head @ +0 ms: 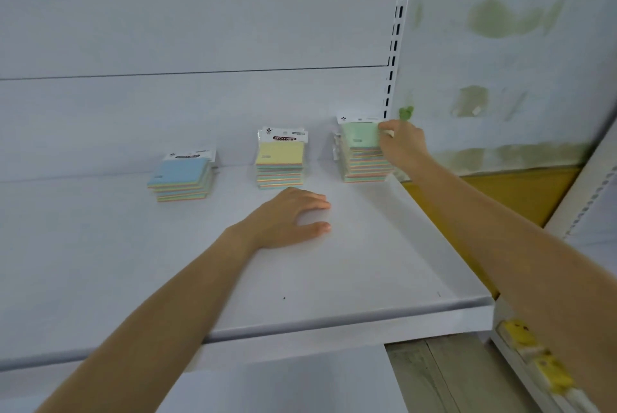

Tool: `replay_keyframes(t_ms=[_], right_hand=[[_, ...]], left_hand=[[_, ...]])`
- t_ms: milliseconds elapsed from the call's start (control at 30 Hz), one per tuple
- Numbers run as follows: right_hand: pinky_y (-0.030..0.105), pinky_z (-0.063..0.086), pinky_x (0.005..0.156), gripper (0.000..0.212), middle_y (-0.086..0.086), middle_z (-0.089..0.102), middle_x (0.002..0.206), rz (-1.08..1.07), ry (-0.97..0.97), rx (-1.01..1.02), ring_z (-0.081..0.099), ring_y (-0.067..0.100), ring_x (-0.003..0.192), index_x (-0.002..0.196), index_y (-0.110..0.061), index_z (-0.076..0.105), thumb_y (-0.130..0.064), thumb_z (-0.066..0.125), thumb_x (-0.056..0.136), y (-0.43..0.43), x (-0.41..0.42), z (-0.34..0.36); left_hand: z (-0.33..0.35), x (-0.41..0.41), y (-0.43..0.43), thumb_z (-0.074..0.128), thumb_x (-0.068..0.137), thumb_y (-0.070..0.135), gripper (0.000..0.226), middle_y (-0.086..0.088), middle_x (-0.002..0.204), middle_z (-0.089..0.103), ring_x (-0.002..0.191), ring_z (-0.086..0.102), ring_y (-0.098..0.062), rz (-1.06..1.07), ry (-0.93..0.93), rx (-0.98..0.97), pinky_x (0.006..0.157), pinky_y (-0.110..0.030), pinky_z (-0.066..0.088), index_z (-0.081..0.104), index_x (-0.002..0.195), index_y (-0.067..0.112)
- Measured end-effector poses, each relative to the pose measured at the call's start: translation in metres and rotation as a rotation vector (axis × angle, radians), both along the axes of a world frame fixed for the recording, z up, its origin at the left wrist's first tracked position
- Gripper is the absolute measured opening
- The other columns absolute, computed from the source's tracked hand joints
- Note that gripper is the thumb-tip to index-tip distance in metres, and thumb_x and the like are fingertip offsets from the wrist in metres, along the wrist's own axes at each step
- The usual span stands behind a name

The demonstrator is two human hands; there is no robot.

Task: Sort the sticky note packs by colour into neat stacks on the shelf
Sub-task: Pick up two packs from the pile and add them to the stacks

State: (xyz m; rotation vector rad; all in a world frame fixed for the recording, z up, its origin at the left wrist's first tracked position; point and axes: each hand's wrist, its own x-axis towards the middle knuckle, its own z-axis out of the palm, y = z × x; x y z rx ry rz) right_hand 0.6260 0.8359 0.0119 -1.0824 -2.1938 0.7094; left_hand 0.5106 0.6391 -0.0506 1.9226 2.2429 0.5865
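My right hand [402, 145] pinches the top green pack [359, 136] at two o'clock, left hand [287, 217] flat, open; jerking could topple its stack [364, 167].

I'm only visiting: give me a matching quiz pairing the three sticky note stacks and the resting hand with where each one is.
1 blue-topped stack
2 yellow-topped stack
3 green-topped stack
4 left hand

A gripped by the right hand
B middle of the row
C flat on the shelf
D left end of the row

Pairs: 1-D, 2-B, 3-A, 4-C.
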Motion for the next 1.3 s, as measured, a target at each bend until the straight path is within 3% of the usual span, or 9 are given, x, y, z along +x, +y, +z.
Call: replay_keyframes(t_ms=[100,300,367,467,567,700,867,1000,1300], right_hand=[[0.039,0.038,0.096,0.039,0.019,0.055,0.125,0.001,-0.106,0.076,0.043,0.038,0.117,0.114,-0.007,0.062,-0.01,0.031,0.09,0.0,-0.002,-0.002],[0.037,0.036,0.087,0.031,0.015,0.054,0.116,0.053,-0.204,0.171,0.042,0.036,0.113,0.093,-0.009,0.062,-0.03,0.039,0.09,-0.005,0.002,-0.006],[0.039,0.034,0.094,0.032,0.013,0.051,0.125,0.059,-0.218,0.189,0.039,0.035,0.119,0.105,-0.01,0.06,-0.031,0.038,0.092,-0.009,0.004,-0.006],[0.039,0.027,0.106,0.04,0.008,0.043,0.139,0.084,-0.18,0.303,0.031,0.03,0.13,0.129,-0.011,0.049,-0.029,0.039,0.094,-0.019,0.003,-0.004],[0.038,0.027,0.106,0.042,0.008,0.047,0.137,0.176,-0.171,0.43,0.035,0.031,0.129,0.127,-0.01,0.052,-0.032,0.04,0.092,-0.042,-0.005,-0.003],[0.043,0.035,0.101,0.06,0.01,0.056,0.129,0.321,-0.215,0.574,0.046,0.034,0.122,0.12,-0.009,0.058,-0.042,0.026,0.083,-0.084,-0.027,-0.004],[0.044,0.034,0.104,0.064,0.011,0.056,0.131,0.475,-0.261,0.636,0.047,0.033,0.123,0.122,-0.01,0.057,-0.044,0.021,0.08,-0.152,-0.073,-0.005],[0.038,0.023,0.11,0.043,0.007,0.044,0.142,0.562,-0.253,0.631,0.034,0.027,0.133,0.134,-0.014,0.045,-0.03,0.041,0.094,-0.224,-0.121,-0.008],[0.039,0.024,0.111,0.046,0.005,0.034,0.149,0.838,-0.281,0.583,0.028,0.025,0.137,0.141,-0.018,0.033,-0.032,0.035,0.097,-0.407,-0.244,-0.029]], left_hand=[[-0.002,-0.001,0.002,0.038,0.066,0.072,0.076,0.012,0.141,0.046,0.133,0.035,-0.007,0.007,-0.015,0.001,0.113,-0.024,0.024,0.052,0.127,0.029],[-0.001,0.001,0.0,0.034,0.062,0.073,0.08,0.015,0.142,0.044,0.133,0.034,-0.005,0.032,-0.024,-0.012,0.113,-0.025,0.025,0.051,0.128,0.031],[0.0,0.002,-0.002,0.042,0.069,0.069,0.072,0.014,0.143,0.044,0.134,0.034,-0.005,0.042,-0.026,-0.016,0.114,-0.025,0.025,0.05,0.129,0.03],[0.004,0.003,-0.005,0.056,0.085,0.047,0.051,0.01,0.144,0.044,0.135,0.035,-0.008,0.05,-0.012,-0.009,0.113,-0.023,0.024,0.05,0.131,0.026],[0.01,0.002,-0.011,0.054,0.088,0.042,0.047,0.012,0.144,0.044,0.135,0.034,-0.007,0.089,0.024,-0.005,0.114,-0.023,0.024,0.049,0.132,0.026],[0.021,-0.01,-0.036,0.051,0.088,0.046,0.046,0.011,0.141,0.048,0.134,0.037,-0.008,0.127,0.079,-0.028,0.112,-0.027,0.029,0.049,0.131,0.028],[0.028,-0.048,-0.11,0.048,0.089,0.047,0.045,0.009,0.14,0.049,0.132,0.04,-0.011,0.192,0.157,-0.062,0.11,-0.032,0.034,0.049,0.13,0.029],[0.03,-0.088,-0.198,0.044,0.091,0.046,0.043,0.007,0.141,0.049,0.131,0.042,-0.014,0.329,0.192,-0.076,0.109,-0.03,0.035,0.049,0.131,0.028],[0.016,-0.186,-0.407,0.034,0.096,0.041,0.043,0.004,0.145,0.043,0.135,0.035,-0.018,0.688,0.166,-0.062,0.111,-0.035,0.029,0.044,0.134,0.027]])
